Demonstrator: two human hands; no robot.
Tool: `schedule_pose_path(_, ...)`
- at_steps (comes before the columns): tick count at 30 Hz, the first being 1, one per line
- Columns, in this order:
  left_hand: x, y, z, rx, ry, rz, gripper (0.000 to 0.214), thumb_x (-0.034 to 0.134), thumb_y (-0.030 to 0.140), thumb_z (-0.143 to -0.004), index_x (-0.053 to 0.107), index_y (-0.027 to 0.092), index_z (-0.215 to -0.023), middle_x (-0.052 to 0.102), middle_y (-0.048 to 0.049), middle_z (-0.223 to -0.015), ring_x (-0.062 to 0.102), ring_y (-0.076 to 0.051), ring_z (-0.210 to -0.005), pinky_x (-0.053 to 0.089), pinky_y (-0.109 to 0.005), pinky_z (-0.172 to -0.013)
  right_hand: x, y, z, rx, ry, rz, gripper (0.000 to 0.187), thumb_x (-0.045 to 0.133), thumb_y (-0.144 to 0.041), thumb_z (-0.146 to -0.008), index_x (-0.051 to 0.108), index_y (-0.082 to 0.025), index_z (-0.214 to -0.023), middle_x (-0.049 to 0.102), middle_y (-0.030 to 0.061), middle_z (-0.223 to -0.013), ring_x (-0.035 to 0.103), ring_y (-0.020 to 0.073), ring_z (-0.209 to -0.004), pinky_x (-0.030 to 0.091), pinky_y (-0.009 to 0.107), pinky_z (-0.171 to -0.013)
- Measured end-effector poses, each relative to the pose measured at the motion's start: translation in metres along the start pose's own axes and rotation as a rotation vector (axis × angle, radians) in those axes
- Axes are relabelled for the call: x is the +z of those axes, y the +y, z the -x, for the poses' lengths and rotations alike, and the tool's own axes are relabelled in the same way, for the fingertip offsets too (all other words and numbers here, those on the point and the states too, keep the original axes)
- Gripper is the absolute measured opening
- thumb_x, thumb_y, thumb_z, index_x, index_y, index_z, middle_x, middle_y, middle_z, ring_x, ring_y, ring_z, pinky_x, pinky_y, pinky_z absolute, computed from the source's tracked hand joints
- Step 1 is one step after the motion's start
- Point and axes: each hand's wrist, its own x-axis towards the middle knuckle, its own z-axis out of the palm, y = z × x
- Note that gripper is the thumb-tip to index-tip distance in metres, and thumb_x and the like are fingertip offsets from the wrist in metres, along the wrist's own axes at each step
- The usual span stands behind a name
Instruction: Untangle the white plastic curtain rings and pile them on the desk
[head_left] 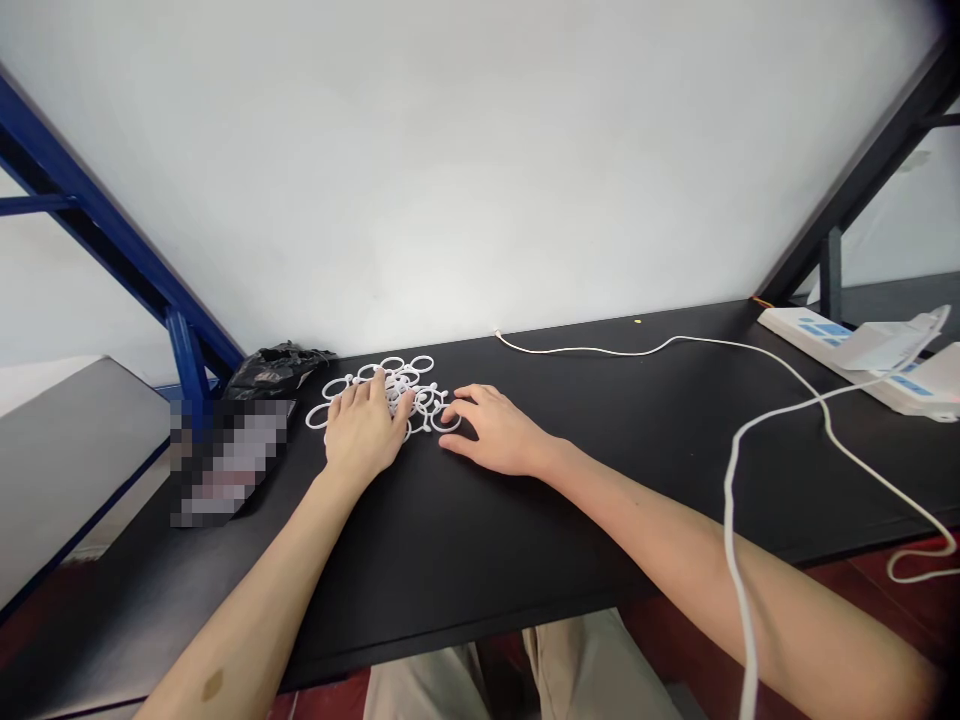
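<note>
A heap of white plastic rings (426, 398) lies on the black tabletop (480, 530); small knobs or eyelets stick out from them, and they look like curtain rings. My left hand (364, 425) rests palm down over the left part of the heap, fingers stretched out, covering some rings. At the heap's right edge is my right hand (495, 428), its fingers spread and curved, with fingertips at or touching the outermost ring. Neither hand visibly grips a ring.
Left of the heap lie a crumpled black plastic bag (277, 370) and a blurred-out packet (232, 465). A white cable (739, 500) loops across the right side, over my right forearm in view. A white power strip (862, 360) sits at far right. A white wall rises behind.
</note>
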Motion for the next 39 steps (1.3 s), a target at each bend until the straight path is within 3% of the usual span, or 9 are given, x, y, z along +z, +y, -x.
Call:
schedule_pose_path(4, 0.001, -0.002, -0.001, 0.007, 0.056, -0.028, 0.059, 0.035, 0.047, -0.096, 0.049, 0.007, -0.137, 0.065, -0.0221, -0.122, 0.055, -0.040, -0.118, 0.043, -0.051, -0.097, 0.002, 0.004, -0.002, 0.009, -0.027, 0.051, 0.057, 0.053, -0.054, -0.091, 0.058, -0.020, -0.136, 0.043, 0.0166, -0.149, 0.033, 0.0337, -0.142, 0.032, 0.051, -0.114)
schedule_pose_path(11, 0.005, -0.008, -0.002, 0.036, 0.127, -0.047, 0.049, 0.039, 0.043, -0.095, 0.059, 0.010, -0.125, 0.067, -0.0192, -0.119, 0.053, -0.040, -0.115, 0.043, -0.051, -0.094, 0.003, 0.010, -0.006, 0.011, -0.004, 0.065, 0.068, 0.053, -0.061, -0.088, 0.052, -0.020, -0.141, 0.046, 0.0159, -0.146, 0.039, 0.0343, -0.137, 0.035, 0.051, -0.111)
schedule_pose_path(14, 0.002, -0.006, -0.001, 0.138, 0.196, 0.026, 0.042, 0.041, 0.041, -0.096, 0.063, 0.013, -0.118, 0.068, -0.0161, -0.115, 0.054, -0.037, -0.114, 0.042, -0.050, -0.095, 0.001, 0.012, -0.006, 0.045, 0.043, 0.082, 0.066, 0.051, -0.060, -0.090, 0.051, -0.018, -0.141, 0.050, 0.0166, -0.140, 0.045, 0.0339, -0.130, 0.038, 0.050, -0.108)
schedule_pose_path(18, -0.004, 0.003, 0.003, 0.379, 0.263, 0.186, 0.029, 0.045, 0.035, -0.096, 0.066, 0.019, -0.108, 0.069, -0.0096, -0.114, 0.055, -0.030, -0.114, 0.042, -0.045, -0.100, -0.003, 0.016, -0.007, 0.159, 0.125, 0.151, 0.073, 0.048, -0.067, -0.088, 0.053, -0.015, -0.138, 0.052, 0.0192, -0.137, 0.047, 0.0355, -0.129, 0.037, 0.051, -0.108)
schedule_pose_path(21, -0.006, 0.009, 0.006, 0.511, 0.223, 0.233, 0.024, 0.047, 0.031, -0.096, 0.067, 0.021, -0.104, 0.069, -0.0083, -0.113, 0.055, -0.028, -0.115, 0.042, -0.045, -0.102, -0.006, 0.017, -0.007, 0.206, 0.088, 0.181, 0.081, 0.049, -0.075, -0.082, 0.056, -0.014, -0.135, 0.049, 0.0210, -0.140, 0.041, 0.0382, -0.135, 0.029, 0.054, -0.112)
schedule_pose_path(25, -0.005, 0.010, 0.007, 0.556, 0.115, 0.222, 0.023, 0.046, 0.029, -0.096, 0.067, 0.020, -0.101, 0.070, -0.0078, -0.109, 0.056, -0.027, -0.112, 0.045, -0.045, -0.099, -0.007, 0.016, -0.006, 0.204, 0.013, 0.199, 0.086, 0.049, -0.078, -0.080, 0.054, -0.014, -0.137, 0.043, 0.0227, -0.147, 0.034, 0.0396, -0.140, 0.020, 0.057, -0.117)
schedule_pose_path(34, -0.001, 0.008, 0.006, 0.600, 0.090, 0.202, 0.024, 0.050, 0.030, -0.095, 0.071, 0.021, -0.104, 0.070, -0.0080, -0.110, 0.051, -0.029, -0.112, 0.044, -0.047, -0.098, -0.008, 0.017, -0.005, 0.190, 0.006, 0.200, 0.078, 0.051, -0.071, -0.084, 0.054, -0.014, -0.137, 0.043, 0.0231, -0.146, 0.034, 0.0404, -0.140, 0.022, 0.058, -0.115)
schedule_pose_path(39, -0.003, 0.009, 0.007, 0.653, 0.089, 0.208, 0.023, 0.049, 0.026, -0.095, 0.072, 0.022, -0.098, 0.071, -0.0069, -0.106, 0.052, -0.028, -0.107, 0.046, -0.046, -0.096, -0.005, 0.013, -0.007, 0.106, 0.061, 0.105, 0.050, 0.042, -0.053, -0.097, 0.065, -0.015, -0.122, 0.057, 0.0162, -0.133, 0.049, 0.0328, -0.125, 0.036, 0.048, -0.107)
